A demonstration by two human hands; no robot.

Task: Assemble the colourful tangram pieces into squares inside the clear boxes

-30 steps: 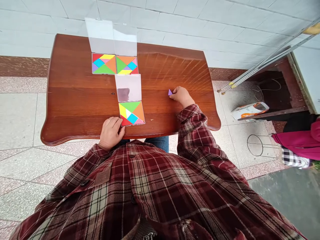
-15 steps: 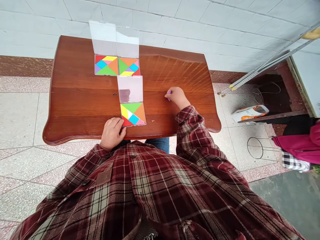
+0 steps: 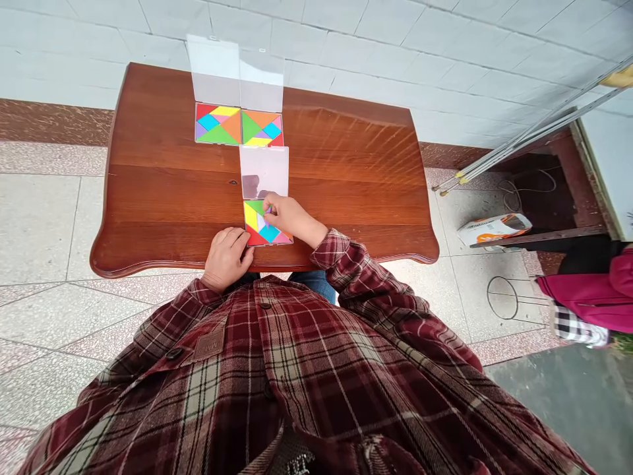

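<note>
Over the near tangram case (image 3: 252, 215), my right hand (image 3: 293, 218) pinches a small purple tangram piece (image 3: 268, 222) above the white gap in the pattern. Green, yellow, red, blue, orange and pink pieces lie in the case; my right fingers cover part of them. My left hand (image 3: 227, 256) rests at the case's lower left corner, fingers stretched out and touching its edge by the red piece. The case's clear lid (image 3: 264, 165) is folded back flat on the table.
Two filled tangram cases, a left one (image 3: 217, 138) and a right one (image 3: 250, 125), stand side by side farther back, lids raised. All are on a brown wooden table (image 3: 163, 198) against a tiled wall. At right are a white bag (image 3: 487, 229) and a person in a magenta sleeve (image 3: 583, 293).
My right hand has moved left and nearer, carrying the purple tangram piece from the bare table to above the near case. My left hand stays at the case's corner. The view has shifted slightly.
</note>
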